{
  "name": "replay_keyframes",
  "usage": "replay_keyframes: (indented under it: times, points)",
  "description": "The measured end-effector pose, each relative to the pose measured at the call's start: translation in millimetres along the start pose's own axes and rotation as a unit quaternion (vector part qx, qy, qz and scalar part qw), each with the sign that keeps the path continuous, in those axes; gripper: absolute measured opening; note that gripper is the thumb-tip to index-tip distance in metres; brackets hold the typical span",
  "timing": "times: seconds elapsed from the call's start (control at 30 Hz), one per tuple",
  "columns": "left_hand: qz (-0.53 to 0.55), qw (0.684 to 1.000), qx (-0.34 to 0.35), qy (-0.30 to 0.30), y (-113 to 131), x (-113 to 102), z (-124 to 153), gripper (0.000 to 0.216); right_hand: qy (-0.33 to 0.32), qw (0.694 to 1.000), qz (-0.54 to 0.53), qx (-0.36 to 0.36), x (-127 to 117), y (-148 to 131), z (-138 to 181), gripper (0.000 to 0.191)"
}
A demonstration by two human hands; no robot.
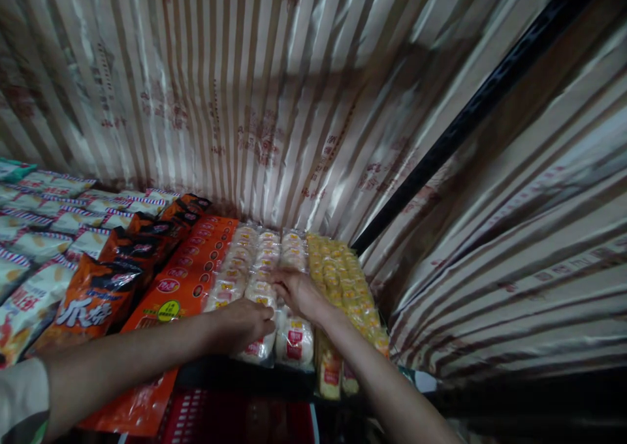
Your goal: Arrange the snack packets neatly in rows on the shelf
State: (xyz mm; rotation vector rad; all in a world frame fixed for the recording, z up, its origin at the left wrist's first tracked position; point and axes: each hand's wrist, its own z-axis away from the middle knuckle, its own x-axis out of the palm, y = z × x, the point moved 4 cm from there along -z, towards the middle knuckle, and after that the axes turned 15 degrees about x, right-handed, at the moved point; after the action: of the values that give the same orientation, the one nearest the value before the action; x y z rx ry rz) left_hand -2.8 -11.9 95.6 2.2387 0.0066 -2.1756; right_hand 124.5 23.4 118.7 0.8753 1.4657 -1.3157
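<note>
White round cakes in clear wrappers with red labels stand in several rows near the shelf's front. My left hand reaches in from the left, its fingers curled on the middle row of cakes. My right hand bends over the same row a little farther back, fingers pressed together at a wrapped cake. Part of the grip of both hands is hidden by the hands themselves. To the right are rows of yellow wrapped cakes.
An orange printed sheet lies left of the cakes, beside orange-and-black snack bags and white snack bags. Below the front edge is a red basket. A striped curtain hangs behind; a dark pole slants across the right.
</note>
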Motion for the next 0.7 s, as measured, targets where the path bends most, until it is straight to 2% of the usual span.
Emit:
replay_keyframes:
  times: [0.17,0.27,0.33,0.43,0.5,0.57,0.7]
  points:
    - [0.019,0.999,0.025,-0.014,-0.3,-8.7,-8.9,0.007,0.089,0.994,-0.042,0.051,-28.1,41.5,-37.6,0.023]
    - [0.049,0.999,0.018,-0.007,-17.2,-18.2,-19.9,0.009,0.124,0.988,-0.025,0.085,-40.7,66.4,-63.5,0.025]
    - [0.066,0.997,-0.021,0.026,-41.5,-24.2,-29.0,0.014,0.13,0.986,-0.002,0.109,-46.0,81.1,-79.9,0.026]
    - [0.068,0.986,-0.122,0.091,-93.7,-28.2,-43.6,0.014,0.123,0.981,0.044,0.14,-49.6,99.6,-101.1,0.028]
    - [0.053,0.965,-0.215,0.143,-132.7,-28.0,-51.9,0.017,0.114,0.979,0.073,0.152,-49.9,109.4,-112.7,0.029]
    - [0.039,0.945,-0.285,0.156,-166.6,-23.6,-61.0,0.022,0.103,0.979,0.097,0.149,-48.7,116.6,-122.6,0.03]
    - [0.028,0.934,-0.314,0.17,-211.1,-9.2,-81.9,0.024,0.08,0.976,0.146,0.138,-43.9,127.6,-139.6,0.029]
